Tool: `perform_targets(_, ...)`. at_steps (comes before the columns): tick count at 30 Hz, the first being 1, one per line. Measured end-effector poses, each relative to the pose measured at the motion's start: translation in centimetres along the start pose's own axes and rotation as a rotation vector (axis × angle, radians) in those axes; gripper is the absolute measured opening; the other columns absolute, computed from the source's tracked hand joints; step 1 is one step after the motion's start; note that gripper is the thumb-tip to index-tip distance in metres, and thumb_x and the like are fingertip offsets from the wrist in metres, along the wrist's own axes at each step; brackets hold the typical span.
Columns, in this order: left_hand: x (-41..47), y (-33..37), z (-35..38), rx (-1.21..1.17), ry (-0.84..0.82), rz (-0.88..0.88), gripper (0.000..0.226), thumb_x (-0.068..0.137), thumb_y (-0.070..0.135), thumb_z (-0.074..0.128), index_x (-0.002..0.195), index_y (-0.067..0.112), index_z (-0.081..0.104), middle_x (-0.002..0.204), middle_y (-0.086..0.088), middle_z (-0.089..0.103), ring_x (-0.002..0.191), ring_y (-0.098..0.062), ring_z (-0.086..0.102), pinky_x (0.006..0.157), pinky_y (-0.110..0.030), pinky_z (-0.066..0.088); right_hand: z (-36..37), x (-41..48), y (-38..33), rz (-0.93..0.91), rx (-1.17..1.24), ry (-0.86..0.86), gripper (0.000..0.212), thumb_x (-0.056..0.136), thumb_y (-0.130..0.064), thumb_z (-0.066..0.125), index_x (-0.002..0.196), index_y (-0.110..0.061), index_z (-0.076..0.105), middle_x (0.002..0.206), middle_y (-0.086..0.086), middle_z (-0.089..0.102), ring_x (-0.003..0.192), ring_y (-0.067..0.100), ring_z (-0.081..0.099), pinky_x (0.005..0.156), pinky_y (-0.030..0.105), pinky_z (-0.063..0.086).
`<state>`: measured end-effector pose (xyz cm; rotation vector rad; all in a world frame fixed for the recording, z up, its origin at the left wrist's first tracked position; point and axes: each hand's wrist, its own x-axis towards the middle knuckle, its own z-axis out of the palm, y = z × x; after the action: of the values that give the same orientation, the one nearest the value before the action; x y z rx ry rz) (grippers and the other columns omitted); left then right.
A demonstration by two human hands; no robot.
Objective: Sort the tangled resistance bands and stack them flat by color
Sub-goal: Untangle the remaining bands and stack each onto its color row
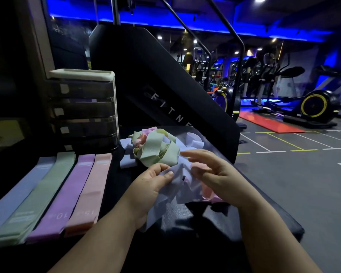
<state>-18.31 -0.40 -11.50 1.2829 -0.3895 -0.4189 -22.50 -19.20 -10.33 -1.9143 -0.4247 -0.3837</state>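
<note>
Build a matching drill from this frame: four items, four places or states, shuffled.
Items:
1 blue stack
2 pink stack
3 tangle
4 pale band

Places or states:
A pinched in left grip
B flat, far left
C flat, right end of row
D heaped, unsorted

Pairs: 1-B, 2-C, 3-D, 4-A

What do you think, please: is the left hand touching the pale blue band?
Touching. The head view shows the left hand pinching the pale blue band, with its thumb pressed on top of the fabric.
</note>
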Motion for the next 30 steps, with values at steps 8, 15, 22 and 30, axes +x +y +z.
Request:
perform_targets(8, -0.5, 0.4, 0.1, 0.071, -0.062, -0.028, 0.008, 0.09, 0.014, 0.061, 0.092, 0.007, 0.063, 0.08, -0.009, 0.068, 0.069, -0.014, 0.062, 0.064, -0.023, 0.049, 1.0, 0.3, -0.1, 0.021, -0.031, -0.01, 0.02, 0.077, -0.016, 0.064, 0.084, -0.031, 0.074, 0.091, -0.008, 0.065, 0.085, 0.012, 0.059, 0.078, 0.028, 0.046)
perform_targets(15, -0.6, 0.1, -0.8, 0.286, -0.15, -0.075, 0.074, 0.057, 0.06, 0.079, 0.113, 0.018, 0.058, 0.113, -0.007, 0.069, 0.108, -0.025, 0.062, 0.097, -0.042, 0.047, 0.6, 0.4, -0.4, 0.011, 0.223, 0.256, 0.022, 0.091, 0.005, 0.059, 0.087, -0.013, 0.072, 0.089, 0.001, 0.073, 0.084, 0.014, 0.064, 0.077, 0.03, 0.051)
perform_targets(22, -1.0, -0.4, -1.6, 0.685, -0.256, -0.029, 0.054, 0.06, 0.018, 0.076, 0.11, 0.028, 0.058, 0.108, 0.001, 0.068, 0.1, -0.015, 0.067, 0.085, -0.033, 0.057, -0.6, 0.6, 0.4, 0.036, 0.155, 0.474, 0.011, 0.092, -0.006, 0.062, 0.091, -0.013, 0.07, 0.079, 0.0, 0.071, 0.072, 0.01, 0.064, 0.066, 0.022, 0.052)
perform_targets(30, -0.2, -1.6, -2.1, 0.573, 0.051, 0.046, 0.011, 0.09, 0.013, 0.06, 0.083, 0.02, 0.064, 0.075, 0.007, 0.062, 0.072, -0.01, 0.054, 0.068, -0.022, 0.045, -1.5, 0.6, 1.4, 0.05, -0.018, 0.644, 0.015, 0.094, -0.01, 0.06, 0.088, -0.017, 0.072, 0.076, 0.004, 0.068, 0.064, 0.011, 0.059, 0.06, 0.033, 0.051)
